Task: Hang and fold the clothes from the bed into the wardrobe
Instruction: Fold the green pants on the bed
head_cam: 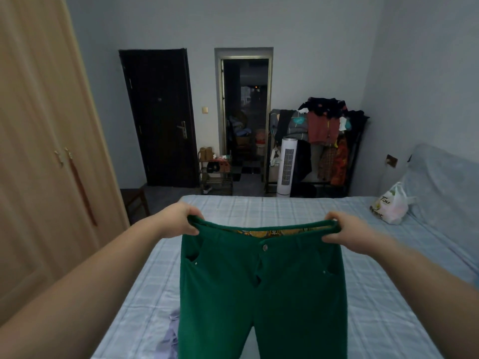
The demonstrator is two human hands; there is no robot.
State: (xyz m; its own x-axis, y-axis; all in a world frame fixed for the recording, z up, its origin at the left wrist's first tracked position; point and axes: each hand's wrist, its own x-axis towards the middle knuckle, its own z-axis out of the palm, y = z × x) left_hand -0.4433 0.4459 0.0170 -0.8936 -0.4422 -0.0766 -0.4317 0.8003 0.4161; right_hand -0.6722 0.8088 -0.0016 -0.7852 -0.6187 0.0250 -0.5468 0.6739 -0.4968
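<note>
A pair of green trousers point(261, 288) hangs in front of me above the bed point(375, 294), front side facing me, with a button at the waist and a yellow patterned lining showing. My left hand point(181, 218) pinches the left end of the waistband. At the right end, my right hand point(347, 233) grips the band, so it is stretched flat between both hands. The legs run down out of view. The wooden wardrobe point(39, 151) stands at the left with its doors closed.
A lilac garment point(169, 335) lies on the bed by the trousers' left leg. A white plastic bag point(391, 204) sits at the bed's far right. Beyond the bed are a dark door point(160, 117), a shoe rack point(216, 174), a tower fan point(286, 167) and a loaded clothes rack point(324, 141).
</note>
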